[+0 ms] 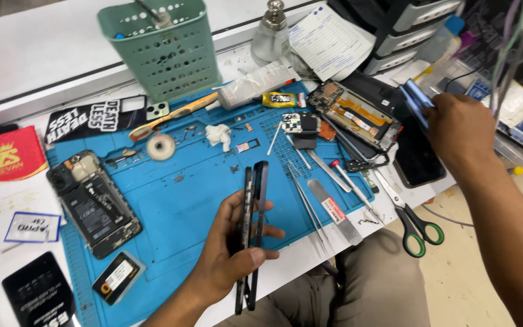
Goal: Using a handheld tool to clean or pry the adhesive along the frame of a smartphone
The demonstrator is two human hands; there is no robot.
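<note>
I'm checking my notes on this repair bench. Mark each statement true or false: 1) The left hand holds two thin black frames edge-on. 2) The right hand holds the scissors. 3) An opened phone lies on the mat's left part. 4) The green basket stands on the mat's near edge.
1) True: the left hand grips two black frames.
2) False: the right hand holds a blue part; the scissors lie on the bench.
3) True: the opened phone lies on the mat.
4) False: the basket stands beyond the far edge.
</note>
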